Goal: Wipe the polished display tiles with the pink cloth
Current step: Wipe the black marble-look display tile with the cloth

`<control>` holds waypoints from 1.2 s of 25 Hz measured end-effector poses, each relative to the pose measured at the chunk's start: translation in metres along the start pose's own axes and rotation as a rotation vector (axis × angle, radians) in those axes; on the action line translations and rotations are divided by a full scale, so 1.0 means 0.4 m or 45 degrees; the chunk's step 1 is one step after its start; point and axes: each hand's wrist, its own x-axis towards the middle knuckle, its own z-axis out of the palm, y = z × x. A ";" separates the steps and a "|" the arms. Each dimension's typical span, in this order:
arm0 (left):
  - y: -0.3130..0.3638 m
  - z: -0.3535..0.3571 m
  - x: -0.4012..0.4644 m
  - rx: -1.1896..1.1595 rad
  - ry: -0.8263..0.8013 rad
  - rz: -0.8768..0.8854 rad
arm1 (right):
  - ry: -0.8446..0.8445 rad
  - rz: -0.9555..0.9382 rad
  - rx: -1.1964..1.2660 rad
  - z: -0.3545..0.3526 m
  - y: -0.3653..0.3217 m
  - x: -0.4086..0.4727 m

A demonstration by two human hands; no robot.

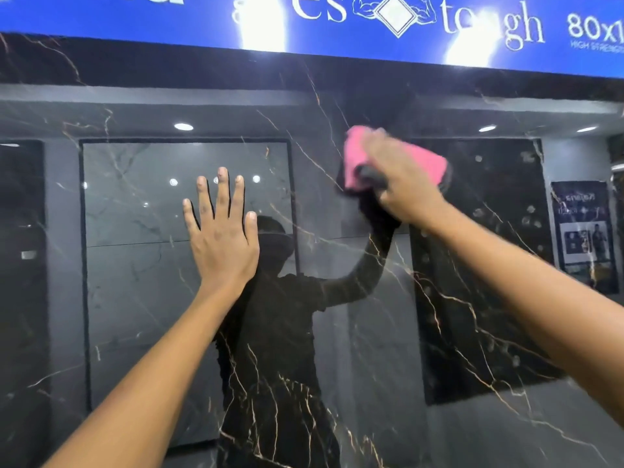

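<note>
Tile: glossy black marble display tile with thin gold-white veins (337, 383), upright in front of me and filling nearly the whole view.
Cloth: crumpled pink wiping cloth (358, 157), pressed against the tile's upper part, right of centre, just under the blue band.
Right hand: my right hand (398, 177) is clenched around the pink cloth, fingers curled over it, arm reaching up from the lower right; the hand is motion-blurred.
Left hand: my left hand (223, 238) lies flat on the tile with fingers straight and spread, grasping nothing, well apart from the cloth.
Sign: blue banner with white lettering (337, 21) runs along the top edge above the tile.
Reflection: a dark figure with raised arm (280, 315) and ceiling spotlights mirrored in the polish.
</note>
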 end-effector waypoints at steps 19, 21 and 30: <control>-0.029 -0.017 0.228 -0.017 0.098 0.106 | -0.021 -0.246 0.130 0.052 -0.162 0.179; -0.030 -0.019 0.228 -0.038 0.107 0.111 | -0.079 -0.349 0.046 0.026 -0.122 0.187; -0.031 -0.012 0.220 0.019 0.084 0.009 | 0.099 0.228 0.207 0.026 -0.250 0.384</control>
